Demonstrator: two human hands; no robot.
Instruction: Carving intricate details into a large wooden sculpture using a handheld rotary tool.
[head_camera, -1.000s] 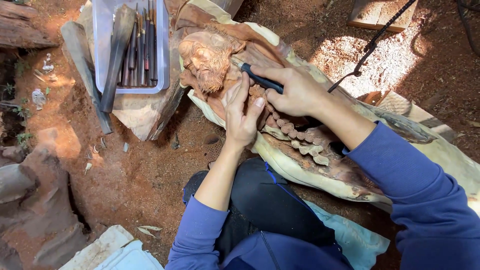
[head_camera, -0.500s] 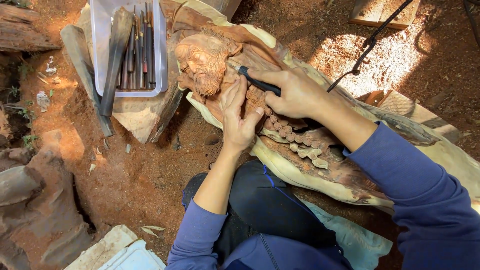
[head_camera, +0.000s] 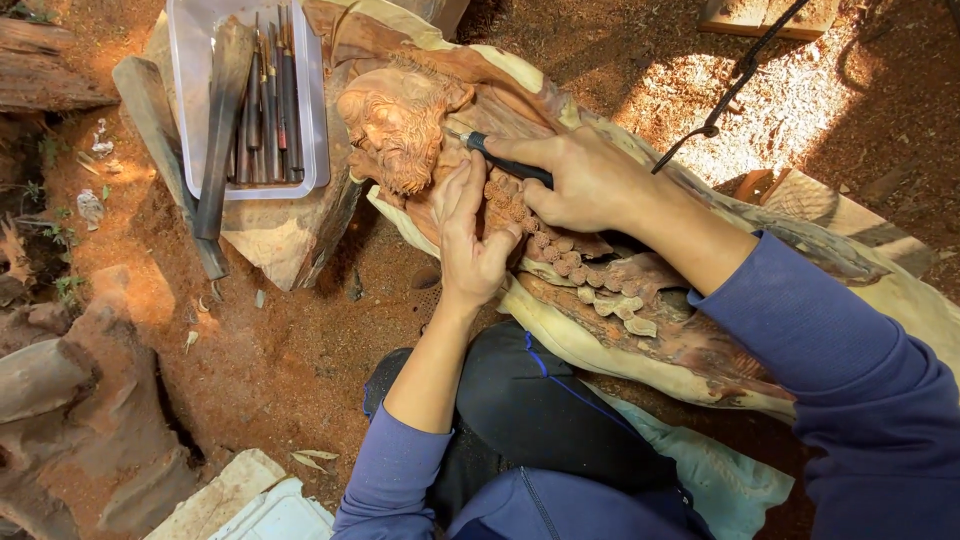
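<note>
A large reddish wood carving (head_camera: 640, 300) lies across my lap, with a bearded face (head_camera: 395, 125) cut into its upper end and a string of round beads below. My right hand (head_camera: 580, 180) grips a thin black-handled carving tool (head_camera: 500, 158), its tip at the edge of the beard. My left hand (head_camera: 470, 235) rests flat on the wood just below the face, fingers pointing up beside the tool tip. Both arms wear blue sleeves.
A clear plastic tray (head_camera: 185, 110) holding several dark chisels sits on a wood block at upper left, with a long chisel (head_camera: 215, 160) hanging over its edge. Red dirt ground, log pieces (head_camera: 70, 390) at left, a black cord (head_camera: 735, 80) at upper right.
The view has shifted slightly. My right hand has eased the tool tip a little along the beard, and my left hand stays pressed on the carving.
</note>
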